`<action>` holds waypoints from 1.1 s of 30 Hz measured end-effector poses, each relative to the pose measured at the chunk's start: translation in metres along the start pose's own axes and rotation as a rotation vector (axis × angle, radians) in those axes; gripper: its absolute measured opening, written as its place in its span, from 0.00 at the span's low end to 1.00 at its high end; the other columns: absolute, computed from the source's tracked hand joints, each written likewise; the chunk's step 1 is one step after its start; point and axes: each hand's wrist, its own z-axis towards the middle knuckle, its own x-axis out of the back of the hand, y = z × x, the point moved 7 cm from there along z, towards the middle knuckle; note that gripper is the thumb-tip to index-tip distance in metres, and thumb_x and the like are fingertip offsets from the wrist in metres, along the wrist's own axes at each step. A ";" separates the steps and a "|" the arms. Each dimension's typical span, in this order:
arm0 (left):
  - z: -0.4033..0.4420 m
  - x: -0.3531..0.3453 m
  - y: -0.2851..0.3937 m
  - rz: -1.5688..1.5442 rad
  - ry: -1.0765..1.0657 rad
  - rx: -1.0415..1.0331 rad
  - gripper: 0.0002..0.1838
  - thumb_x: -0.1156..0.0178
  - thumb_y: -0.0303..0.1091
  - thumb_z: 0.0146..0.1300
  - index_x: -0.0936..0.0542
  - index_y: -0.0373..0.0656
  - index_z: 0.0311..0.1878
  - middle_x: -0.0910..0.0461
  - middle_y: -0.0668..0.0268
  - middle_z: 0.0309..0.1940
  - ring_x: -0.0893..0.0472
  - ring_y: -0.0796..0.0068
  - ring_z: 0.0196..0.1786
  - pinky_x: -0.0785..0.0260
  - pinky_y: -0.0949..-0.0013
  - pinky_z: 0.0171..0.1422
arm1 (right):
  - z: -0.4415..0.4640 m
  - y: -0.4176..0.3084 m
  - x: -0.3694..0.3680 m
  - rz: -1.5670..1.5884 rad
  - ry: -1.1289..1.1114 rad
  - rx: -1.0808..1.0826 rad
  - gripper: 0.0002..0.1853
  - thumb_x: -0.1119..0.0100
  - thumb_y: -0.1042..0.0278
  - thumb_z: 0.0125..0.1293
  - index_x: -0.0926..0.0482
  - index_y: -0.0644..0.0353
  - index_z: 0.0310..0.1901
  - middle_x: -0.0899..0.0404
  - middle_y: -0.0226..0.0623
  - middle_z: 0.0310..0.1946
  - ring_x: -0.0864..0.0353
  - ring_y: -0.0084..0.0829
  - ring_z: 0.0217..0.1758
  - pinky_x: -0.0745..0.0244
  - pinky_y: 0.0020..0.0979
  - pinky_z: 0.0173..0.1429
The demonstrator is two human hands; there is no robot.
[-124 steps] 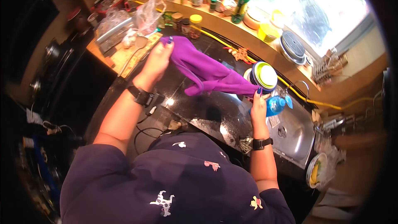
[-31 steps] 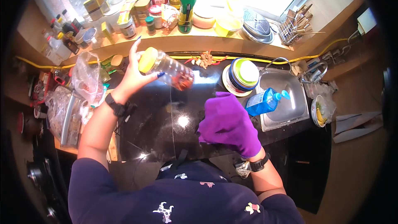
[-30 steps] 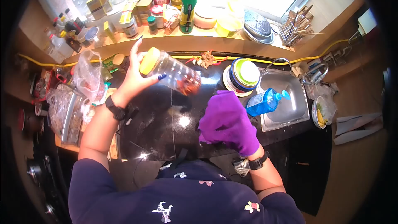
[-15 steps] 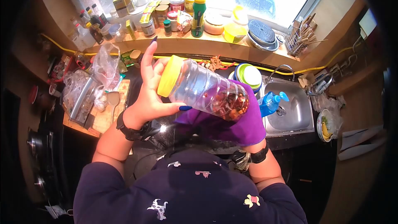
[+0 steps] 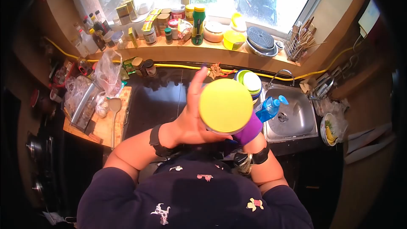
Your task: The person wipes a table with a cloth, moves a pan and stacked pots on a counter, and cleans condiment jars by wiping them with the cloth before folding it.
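Observation:
A clear plastic jar with a yellow lid (image 5: 226,106) is held up in front of me, its lid turned toward my view and hiding most of the body. My left hand (image 5: 189,121) is wrapped around the left side of the jar near the lid, with its index finger stretched upward. Behind the jar, a purple cloth (image 5: 250,130) covers my right hand (image 5: 253,143), which grips the cloth against the jar. The right fingers are hidden by the lid and the cloth. The jar's contents are out of sight at this angle.
A blue pump bottle (image 5: 268,109) stands beside the metal sink (image 5: 296,121) on the right, near stacked bowls (image 5: 249,80). To the left, a wooden cutting board (image 5: 121,118) holds a spatula (image 5: 115,112) and garlic (image 5: 101,104). Jars and bottles line the windowsill (image 5: 169,47).
The jar has turned from sideways, with its red and orange contents showing, to lid-first toward me. My left hand has moved right with it. Less of the purple cloth shows.

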 end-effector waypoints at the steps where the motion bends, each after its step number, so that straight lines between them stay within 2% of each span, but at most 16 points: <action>1: 0.000 -0.003 0.002 0.042 -0.031 0.017 0.68 0.23 0.38 0.41 0.70 0.42 0.70 0.40 0.51 0.63 0.35 0.59 0.64 0.46 0.58 0.69 | -0.002 -0.003 0.003 0.004 0.030 -0.032 0.29 0.34 0.59 0.52 0.30 0.59 0.55 0.26 0.43 0.53 0.25 0.37 0.55 0.30 0.32 0.56; 3: -0.003 -0.007 -0.002 -0.030 -0.049 0.115 0.64 0.23 0.35 0.41 0.65 0.42 0.71 0.39 0.51 0.62 0.36 0.59 0.65 0.45 0.59 0.69 | -0.010 -0.013 0.012 0.014 0.092 -0.097 0.28 0.36 0.60 0.53 0.30 0.59 0.55 0.27 0.43 0.54 0.26 0.37 0.56 0.30 0.33 0.56; 4: -0.004 -0.008 -0.003 -0.012 -0.067 0.186 0.64 0.23 0.35 0.41 0.63 0.42 0.71 0.39 0.52 0.62 0.37 0.59 0.66 0.45 0.59 0.69 | -0.016 -0.003 0.001 0.105 0.117 -0.082 0.29 0.35 0.62 0.52 0.31 0.59 0.56 0.26 0.41 0.52 0.26 0.37 0.55 0.30 0.32 0.56; 6: -0.008 -0.011 -0.015 -0.024 -0.075 0.283 0.60 0.23 0.35 0.40 0.56 0.41 0.70 0.39 0.53 0.62 0.37 0.59 0.66 0.45 0.60 0.69 | -0.017 0.013 -0.004 0.394 0.168 -0.238 0.30 0.33 0.63 0.51 0.30 0.60 0.56 0.26 0.41 0.50 0.25 0.38 0.53 0.30 0.32 0.56; 9: -0.016 -0.008 -0.025 0.039 -0.131 0.383 0.57 0.24 0.34 0.40 0.53 0.41 0.69 0.39 0.52 0.62 0.37 0.59 0.66 0.44 0.61 0.69 | -0.001 -0.021 0.021 0.557 0.243 -0.282 0.28 0.34 0.68 0.52 0.30 0.61 0.56 0.25 0.40 0.51 0.25 0.33 0.53 0.31 0.32 0.56; 11: -0.019 -0.006 -0.029 0.053 -0.156 0.412 0.52 0.25 0.35 0.41 0.49 0.40 0.66 0.39 0.52 0.61 0.35 0.58 0.65 0.42 0.62 0.68 | 0.007 -0.039 0.033 0.408 0.294 -0.102 0.26 0.36 0.71 0.55 0.31 0.61 0.56 0.25 0.39 0.52 0.25 0.30 0.54 0.31 0.33 0.58; 13: -0.021 -0.003 -0.028 0.133 -0.198 0.452 0.50 0.26 0.36 0.41 0.48 0.39 0.65 0.38 0.51 0.60 0.34 0.56 0.64 0.41 0.62 0.67 | 0.008 -0.030 0.028 0.464 0.311 -0.115 0.33 0.30 0.74 0.46 0.32 0.61 0.56 0.25 0.39 0.50 0.25 0.30 0.53 0.31 0.33 0.57; 16: -0.022 0.001 -0.029 0.153 -0.207 0.472 0.49 0.27 0.39 0.42 0.47 0.39 0.64 0.37 0.50 0.58 0.33 0.53 0.62 0.40 0.61 0.65 | 0.009 -0.038 0.027 0.485 0.297 -0.061 0.37 0.27 0.71 0.41 0.32 0.60 0.56 0.24 0.38 0.49 0.25 0.31 0.52 0.31 0.33 0.56; 19: -0.022 0.004 -0.028 0.239 -0.287 0.540 0.49 0.27 0.38 0.42 0.47 0.36 0.64 0.35 0.49 0.57 0.33 0.54 0.62 0.40 0.62 0.65 | 0.015 -0.047 0.027 0.250 0.147 0.046 0.39 0.27 0.71 0.36 0.33 0.59 0.55 0.24 0.40 0.47 0.24 0.36 0.51 0.31 0.34 0.56; 22: -0.027 0.005 -0.032 0.428 -0.268 0.394 0.48 0.28 0.39 0.42 0.46 0.34 0.63 0.35 0.46 0.57 0.33 0.49 0.61 0.39 0.60 0.65 | 0.022 -0.054 0.019 -0.010 0.010 -0.058 0.36 0.30 0.72 0.34 0.32 0.59 0.52 0.25 0.42 0.44 0.25 0.43 0.49 0.31 0.35 0.55; 23: -0.029 0.004 -0.035 0.457 -0.279 0.426 0.48 0.29 0.39 0.42 0.45 0.34 0.63 0.35 0.45 0.56 0.33 0.48 0.60 0.39 0.60 0.64 | 0.024 -0.053 0.015 -0.085 -0.045 -0.102 0.35 0.31 0.73 0.34 0.31 0.59 0.51 0.25 0.43 0.42 0.25 0.46 0.48 0.31 0.35 0.54; 25: -0.031 0.001 -0.038 0.514 -0.300 0.489 0.47 0.29 0.39 0.42 0.45 0.33 0.62 0.34 0.44 0.56 0.32 0.47 0.59 0.38 0.59 0.63 | 0.018 -0.035 0.000 -0.200 -0.011 -0.101 0.33 0.32 0.73 0.35 0.31 0.59 0.50 0.26 0.44 0.43 0.26 0.46 0.49 0.31 0.35 0.54; 26: -0.033 -0.001 -0.041 0.534 -0.301 0.484 0.48 0.29 0.38 0.42 0.46 0.31 0.63 0.34 0.43 0.54 0.32 0.45 0.57 0.38 0.57 0.62 | 0.016 -0.017 -0.008 -0.171 -0.020 -0.153 0.32 0.33 0.72 0.38 0.30 0.59 0.50 0.27 0.45 0.45 0.27 0.45 0.51 0.31 0.36 0.55; 29: -0.038 -0.004 -0.040 0.703 -0.219 0.417 0.47 0.31 0.40 0.45 0.46 0.30 0.63 0.33 0.43 0.53 0.30 0.46 0.55 0.37 0.56 0.59 | 0.017 -0.016 -0.010 -0.172 -0.045 -0.131 0.31 0.34 0.70 0.39 0.31 0.60 0.51 0.27 0.45 0.46 0.27 0.45 0.51 0.32 0.36 0.55; 30: -0.040 -0.005 -0.043 0.671 -0.239 0.459 0.50 0.31 0.41 0.45 0.49 0.31 0.65 0.35 0.42 0.56 0.32 0.45 0.58 0.39 0.55 0.62 | 0.016 -0.018 -0.008 -0.179 -0.026 -0.090 0.31 0.34 0.69 0.39 0.31 0.60 0.51 0.27 0.46 0.46 0.27 0.45 0.51 0.32 0.36 0.55; 33: -0.034 0.001 -0.032 0.647 -0.194 0.369 0.51 0.30 0.42 0.45 0.50 0.33 0.67 0.39 0.41 0.59 0.36 0.45 0.63 0.42 0.54 0.65 | 0.018 -0.022 -0.001 -0.207 0.045 -0.003 0.34 0.33 0.68 0.36 0.31 0.61 0.51 0.27 0.45 0.45 0.26 0.44 0.50 0.31 0.36 0.55</action>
